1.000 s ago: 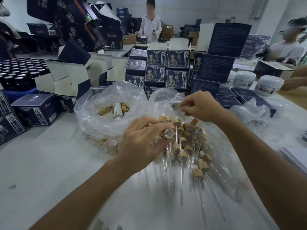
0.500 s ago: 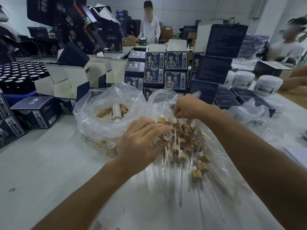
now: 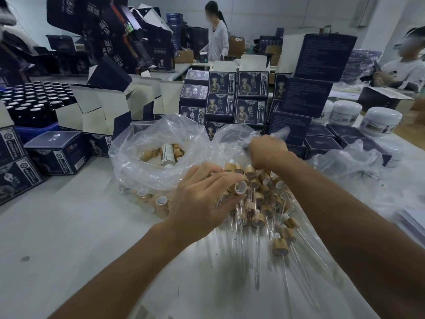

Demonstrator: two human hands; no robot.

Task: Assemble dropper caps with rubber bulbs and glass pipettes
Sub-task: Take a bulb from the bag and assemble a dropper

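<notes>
My left hand (image 3: 202,199) with fingers pinching a cap (image 3: 240,187), right hand (image 3: 266,153) curled into the plastic bag (image 3: 147,143), finished droppers (image 3: 259,217) between, bare worktop (image 3: 69,238) near left, boxes (image 3: 220,97) crowding far edge

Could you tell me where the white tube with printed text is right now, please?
In the head view, the white tube lies left of centre inside the open plastic bag, among loose wooden caps, beyond the left hand.
</notes>
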